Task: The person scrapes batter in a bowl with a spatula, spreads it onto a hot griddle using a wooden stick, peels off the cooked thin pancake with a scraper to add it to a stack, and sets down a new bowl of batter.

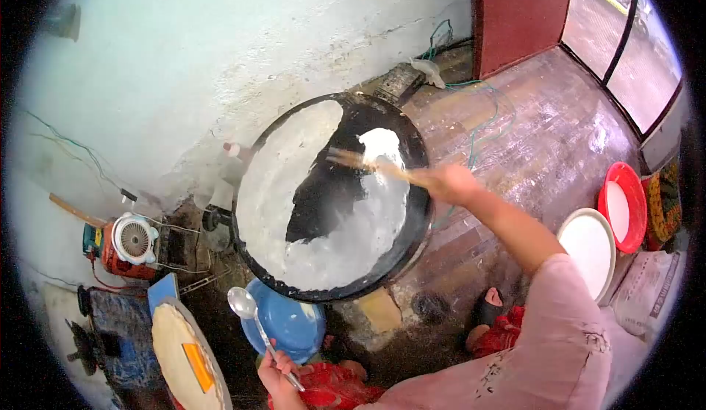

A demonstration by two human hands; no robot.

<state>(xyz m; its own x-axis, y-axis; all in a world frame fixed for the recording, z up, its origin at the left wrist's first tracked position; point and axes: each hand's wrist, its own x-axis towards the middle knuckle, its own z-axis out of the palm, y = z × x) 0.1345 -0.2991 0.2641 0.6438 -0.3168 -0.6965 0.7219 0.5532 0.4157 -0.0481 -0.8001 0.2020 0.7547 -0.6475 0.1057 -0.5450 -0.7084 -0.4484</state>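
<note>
My right hand (451, 183) is closed around the handle of a wooden spreader (401, 173), whose far end is blurred over the griddle. Below it is a large round black griddle (320, 208). White batter (338, 255) coats its left and lower parts in a wide curved band, with a thicker white patch near the upper right. Bare black surface shows in the middle and at the top. Low at the front, my left hand (276, 373) grips a metal spoon (243, 303) by its handle, bowl upward, above the edge of a blue basin (294, 329).
At the lower left lies a round pale stack (173, 344) with an orange scraper (197, 366) on top. A small blower (134, 239) stands by the wall. To the right are a white basin (612, 259), a red basin (640, 219) and a sack (647, 285).
</note>
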